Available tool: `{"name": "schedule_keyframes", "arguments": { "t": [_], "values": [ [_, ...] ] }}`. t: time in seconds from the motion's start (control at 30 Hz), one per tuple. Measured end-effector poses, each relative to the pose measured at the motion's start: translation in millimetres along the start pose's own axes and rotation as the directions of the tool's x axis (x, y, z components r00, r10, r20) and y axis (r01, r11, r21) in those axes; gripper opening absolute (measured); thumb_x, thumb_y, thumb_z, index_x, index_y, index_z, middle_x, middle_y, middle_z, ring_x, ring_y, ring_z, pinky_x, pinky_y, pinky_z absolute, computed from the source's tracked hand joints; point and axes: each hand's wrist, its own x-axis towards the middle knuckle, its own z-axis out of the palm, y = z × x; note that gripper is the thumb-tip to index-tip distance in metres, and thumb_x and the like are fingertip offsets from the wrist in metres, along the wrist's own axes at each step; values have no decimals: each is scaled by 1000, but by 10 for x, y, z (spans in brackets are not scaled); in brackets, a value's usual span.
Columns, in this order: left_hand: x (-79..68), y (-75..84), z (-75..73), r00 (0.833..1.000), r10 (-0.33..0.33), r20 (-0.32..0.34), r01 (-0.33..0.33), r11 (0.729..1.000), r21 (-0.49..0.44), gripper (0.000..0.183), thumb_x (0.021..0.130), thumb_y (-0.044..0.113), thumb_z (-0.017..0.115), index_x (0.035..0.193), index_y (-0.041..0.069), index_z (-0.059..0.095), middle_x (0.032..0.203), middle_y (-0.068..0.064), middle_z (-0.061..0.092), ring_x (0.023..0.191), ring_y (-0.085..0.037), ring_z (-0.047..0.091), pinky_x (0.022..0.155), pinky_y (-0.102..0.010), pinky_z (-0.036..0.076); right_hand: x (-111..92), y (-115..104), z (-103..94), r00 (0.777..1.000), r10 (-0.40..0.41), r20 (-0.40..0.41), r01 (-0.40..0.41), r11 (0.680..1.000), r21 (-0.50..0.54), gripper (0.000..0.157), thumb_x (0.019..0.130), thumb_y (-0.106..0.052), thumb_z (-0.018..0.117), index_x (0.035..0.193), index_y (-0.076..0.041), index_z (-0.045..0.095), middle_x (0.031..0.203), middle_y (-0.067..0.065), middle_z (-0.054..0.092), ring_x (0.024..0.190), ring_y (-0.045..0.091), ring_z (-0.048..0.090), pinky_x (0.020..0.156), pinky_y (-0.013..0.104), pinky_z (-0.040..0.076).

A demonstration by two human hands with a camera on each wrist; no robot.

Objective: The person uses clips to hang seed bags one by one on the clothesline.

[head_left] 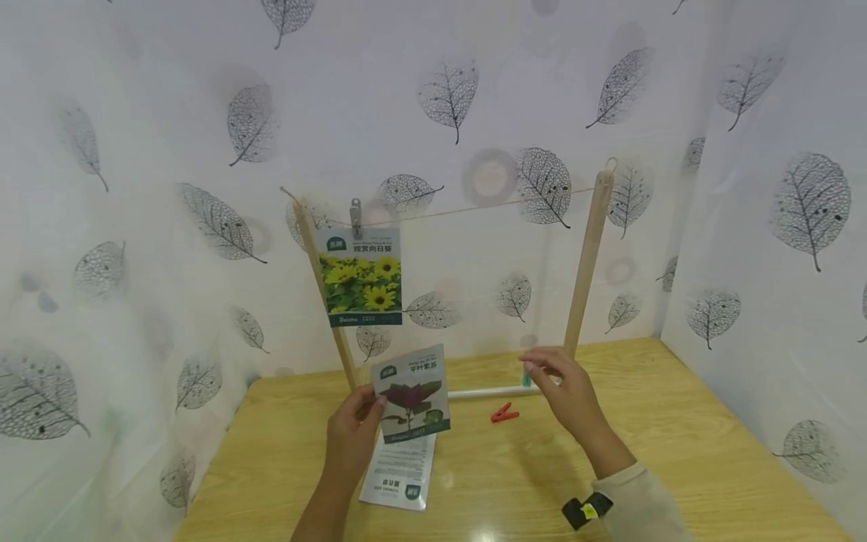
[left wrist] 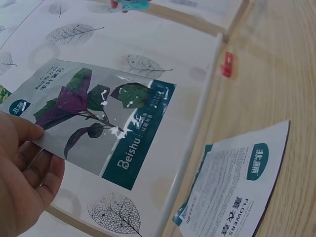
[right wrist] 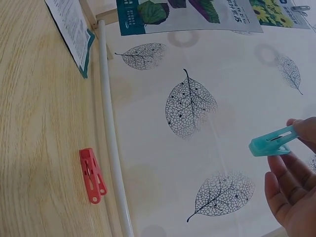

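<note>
My left hand (head_left: 352, 429) pinches a seed packet (left wrist: 94, 113) with purple and green leaves on it by its left edge, above the table. In my right hand (right wrist: 296, 182) a teal clothespin (right wrist: 271, 142) is held between thumb and fingers, to the right of the packet and apart from it. A sunflower seed packet (head_left: 362, 278) hangs at the left end of a string (head_left: 467, 212), under a grey clip (head_left: 356, 218). Another seed packet (head_left: 400, 474), text side up, lies on the table below the left hand. A red clothespin (right wrist: 92, 175) lies on the table between the hands.
Two wooden posts (head_left: 588, 263) hold up the string, and a white rod (head_left: 488, 392) runs between them near the table. The wooden table (head_left: 677, 452) reaches back to a leaf-patterned curtain (head_left: 474, 98), which also surrounds both sides.
</note>
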Motion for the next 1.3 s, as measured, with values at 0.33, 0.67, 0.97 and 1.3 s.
{"name": "schedule_keyframes", "arguments": {
  "t": [0.33,0.67,0.97,1.3],
  "values": [
    [18,26,-12,999,45,-23,-46,999,-18,23,100,18,62,122,20,67,118,1,73,106,-17,69,90,-22,57,51,-309,-65,1000,-24,3,24,1000,-11,17,98,-4,63,112,-1,71,117,14,67,104,2,58,88,8,46],
    [39,80,-14,1000,15,-16,-15,1000,-15,21,101,21,62,121,20,67,120,1,73,108,-18,69,94,-30,58,126,-239,-22,998,-64,-10,63,998,-16,18,98,-2,62,113,-3,71,123,16,65,102,1,58,89,7,44],
    [34,149,-11,999,36,-19,-37,999,-25,22,102,21,61,123,17,67,121,-3,73,107,-20,70,92,-30,59,220,-79,-8,996,-87,0,87,996,-6,21,97,-3,64,115,-11,72,121,7,67,103,5,59,89,7,45],
    [68,139,-9,998,65,-11,-66,997,-44,21,103,22,59,122,17,67,122,-1,73,109,-20,70,93,-29,59,282,-162,-44,993,-113,19,113,993,11,20,99,-10,64,115,-16,73,120,1,67,107,-1,56,89,9,47]
  ]
}}
